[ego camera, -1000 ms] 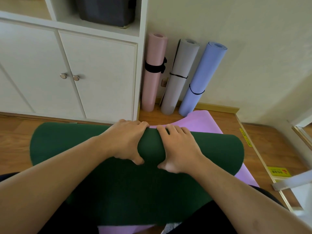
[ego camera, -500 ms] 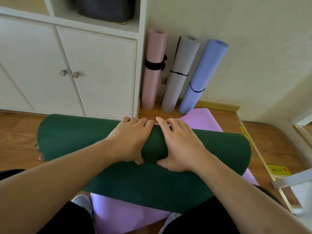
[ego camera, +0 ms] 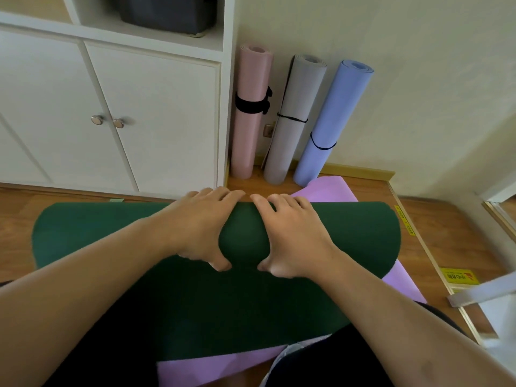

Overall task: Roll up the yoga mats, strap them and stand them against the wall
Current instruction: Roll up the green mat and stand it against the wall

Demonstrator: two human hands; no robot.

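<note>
Fingers [ego camera: 223,195] of both hands curl over the dark green foam yoga mat roll [ego camera: 349,233], thumbs beneath, gripping it.
Left hand [ego camera: 199,227], right hand [ego camera: 293,236] at mid-roll; bare wooden floor [ego camera: 452,233] beyond its ends.

A cream-painted wall [ego camera: 418,79] meets a warm brown wooden plank floor [ego camera: 460,236], with a yellowish wooden skirting board [ego camera: 363,171] along the join. At left stands a white cabinet [ego camera: 156,121] with 2 doors, each with a round metal knob [ego camera: 118,123]. An open shelf above holds a dark grey storage box [ego camera: 167,12]. A yellow warning sticker [ego camera: 458,277] lies on the floor at right. Soft daylight fills the room.
</note>
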